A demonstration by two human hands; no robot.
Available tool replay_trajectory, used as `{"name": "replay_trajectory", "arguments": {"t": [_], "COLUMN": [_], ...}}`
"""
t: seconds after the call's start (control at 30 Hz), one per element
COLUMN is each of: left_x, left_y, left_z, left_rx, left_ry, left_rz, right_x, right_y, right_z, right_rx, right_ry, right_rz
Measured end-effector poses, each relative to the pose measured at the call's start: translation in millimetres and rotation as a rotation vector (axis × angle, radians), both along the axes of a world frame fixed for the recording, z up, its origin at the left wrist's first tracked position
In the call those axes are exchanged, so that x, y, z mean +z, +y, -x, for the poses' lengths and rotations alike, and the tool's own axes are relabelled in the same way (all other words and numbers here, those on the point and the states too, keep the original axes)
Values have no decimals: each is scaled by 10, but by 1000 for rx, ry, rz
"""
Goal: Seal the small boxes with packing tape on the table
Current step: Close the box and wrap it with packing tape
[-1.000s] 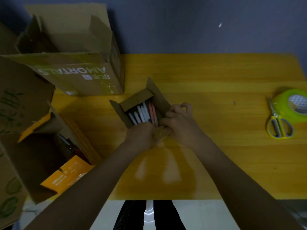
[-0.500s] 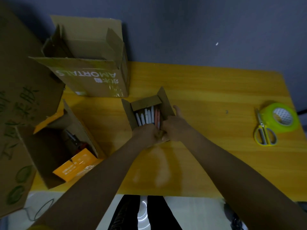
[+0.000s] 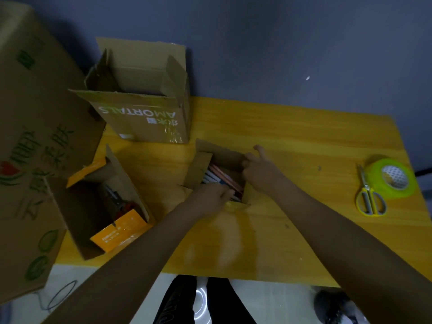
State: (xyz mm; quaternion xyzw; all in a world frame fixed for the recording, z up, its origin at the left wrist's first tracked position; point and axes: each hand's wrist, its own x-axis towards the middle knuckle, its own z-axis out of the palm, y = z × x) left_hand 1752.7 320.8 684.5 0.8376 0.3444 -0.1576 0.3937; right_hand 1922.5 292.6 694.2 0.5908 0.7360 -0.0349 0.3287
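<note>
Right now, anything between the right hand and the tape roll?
Nothing visible. The right hand is at the small box of pens; bare table runs from it to the tape roll at the right edge. The scissors lean on the roll's near-left side, partly across that approach.

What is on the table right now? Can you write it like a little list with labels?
table: yellow wood
small box: open, in the middle, pens inside
left hand: on the near edge of the small box
right hand: at the box's far right flap
tape roll: green, far right, untouched
scissors: yellow handles, beside the tape
printed box: open, back left
orange-flapped box: open, front left
sealing: not started
</note>
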Motion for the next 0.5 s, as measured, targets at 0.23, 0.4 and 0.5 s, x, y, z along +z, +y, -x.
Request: {"name": "replay_trajectory", "arguments": {"t": [0.23,0.4,0.5], "left_x": [-294,-333,-311], "left_y": [288,342,279], "left_z": [335,326,287], "left_rx": [449,475,452], "left_ry": [22,183,240], "left_rz": [-327,-184,-208], "right_x": [-50,-290,-319], "right_y": [-59,-103,-165], "right_z": [372,554,505], "right_rx": [-300,-502,-570], "right_ry": [229,564,799], "right_rz": [-176,-168,-258]}}
